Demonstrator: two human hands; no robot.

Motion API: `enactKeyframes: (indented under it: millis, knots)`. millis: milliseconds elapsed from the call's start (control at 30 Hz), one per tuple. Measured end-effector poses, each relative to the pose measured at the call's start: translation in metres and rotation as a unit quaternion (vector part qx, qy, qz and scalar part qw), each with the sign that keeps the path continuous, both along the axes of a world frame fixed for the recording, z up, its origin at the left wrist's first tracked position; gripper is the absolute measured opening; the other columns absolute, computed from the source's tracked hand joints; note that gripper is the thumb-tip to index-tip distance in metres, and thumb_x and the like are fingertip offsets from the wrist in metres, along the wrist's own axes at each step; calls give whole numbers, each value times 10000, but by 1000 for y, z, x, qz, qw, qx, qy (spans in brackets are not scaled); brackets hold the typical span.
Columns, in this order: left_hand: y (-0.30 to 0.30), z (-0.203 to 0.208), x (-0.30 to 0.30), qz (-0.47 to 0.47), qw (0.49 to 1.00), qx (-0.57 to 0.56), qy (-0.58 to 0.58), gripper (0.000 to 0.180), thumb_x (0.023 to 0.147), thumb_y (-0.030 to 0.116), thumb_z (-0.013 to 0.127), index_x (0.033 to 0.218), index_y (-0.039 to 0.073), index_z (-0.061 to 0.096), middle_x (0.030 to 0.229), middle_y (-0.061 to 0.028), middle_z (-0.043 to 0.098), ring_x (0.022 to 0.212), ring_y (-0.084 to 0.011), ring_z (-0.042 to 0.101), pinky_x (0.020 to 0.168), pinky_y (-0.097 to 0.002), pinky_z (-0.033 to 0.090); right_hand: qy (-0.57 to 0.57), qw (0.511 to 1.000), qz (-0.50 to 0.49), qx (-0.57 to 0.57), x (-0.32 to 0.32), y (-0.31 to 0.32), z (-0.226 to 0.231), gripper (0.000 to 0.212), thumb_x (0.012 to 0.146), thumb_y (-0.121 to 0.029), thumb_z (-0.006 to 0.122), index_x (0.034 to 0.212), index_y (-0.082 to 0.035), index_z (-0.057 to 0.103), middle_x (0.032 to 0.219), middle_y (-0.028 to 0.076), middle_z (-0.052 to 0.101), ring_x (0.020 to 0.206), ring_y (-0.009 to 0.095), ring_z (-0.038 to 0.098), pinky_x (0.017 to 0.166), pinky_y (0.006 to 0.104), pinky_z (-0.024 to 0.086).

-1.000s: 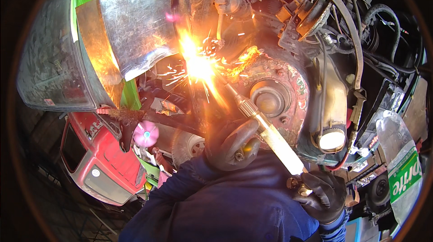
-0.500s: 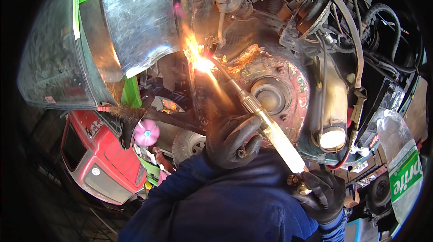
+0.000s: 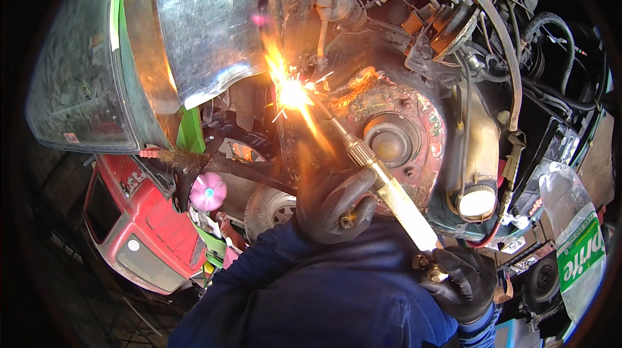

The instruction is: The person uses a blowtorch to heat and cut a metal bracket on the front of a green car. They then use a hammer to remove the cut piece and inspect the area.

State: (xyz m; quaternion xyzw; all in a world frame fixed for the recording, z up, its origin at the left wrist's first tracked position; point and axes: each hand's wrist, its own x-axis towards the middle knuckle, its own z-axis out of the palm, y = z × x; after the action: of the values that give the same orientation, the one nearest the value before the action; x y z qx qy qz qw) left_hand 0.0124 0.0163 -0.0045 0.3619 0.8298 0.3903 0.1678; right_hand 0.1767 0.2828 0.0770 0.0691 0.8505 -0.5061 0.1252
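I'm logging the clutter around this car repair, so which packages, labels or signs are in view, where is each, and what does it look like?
Plastic bottle: far right edge, clear, tilted, with a green and white wrap label.
Small sticker: lower corner of the windscreen at left, rectangular, reddish.
No screens or signs are in view.

A clear plastic bottle (image 3: 573,244) stands at the lower right of the frame, tilted, wearing a green label (image 3: 582,258) with white lettering. A small reddish sticker (image 3: 71,137) sits at the left, on the windscreen's lower corner.
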Motion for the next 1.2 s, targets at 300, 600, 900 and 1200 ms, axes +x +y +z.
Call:
enactKeyframes:
  millis: [300,600,900,1200]
  knots:
    - [2,3,-1,9,1000,-5,-15,456,932,88,739,1362,-31,649,1147,-250,750,963,-412,771,824,-473,637,1,1000,7,-9,-6,2,-1,784,762,-328,976,1440,-113,647,1045,126,808,855,277,803,646,385,614]
    - [0,0,0,10,1000,12,-12,478,916,67,727,1368,-54,630,1134,-244,748,957,-407,771,824,-470,636,-10,1000,2,-15,-6,1,0,778,756,-305,984,1432,-108,653,1052,125,806,882,283,803,675,392,625]
    - [1,1,0,10,1000,0,8,502,922,71,729,1393,-56,613,1122,-241,746,937,-400,767,818,-458,634,-23,1000,6,-14,-8,1,1,769,751,-297,986,1426,-106,670,1050,128,808,898,287,806,697,391,636]
    - [1,3,0,13,1000,-8,0,498,951,87,730,1415,-43,604,1134,-239,745,928,-386,766,796,-458,635,-23,999,6,-26,-10,2,1,781,754,-307,981,1440,-107,668,1041,127,807,898,283,808,703,392,638]
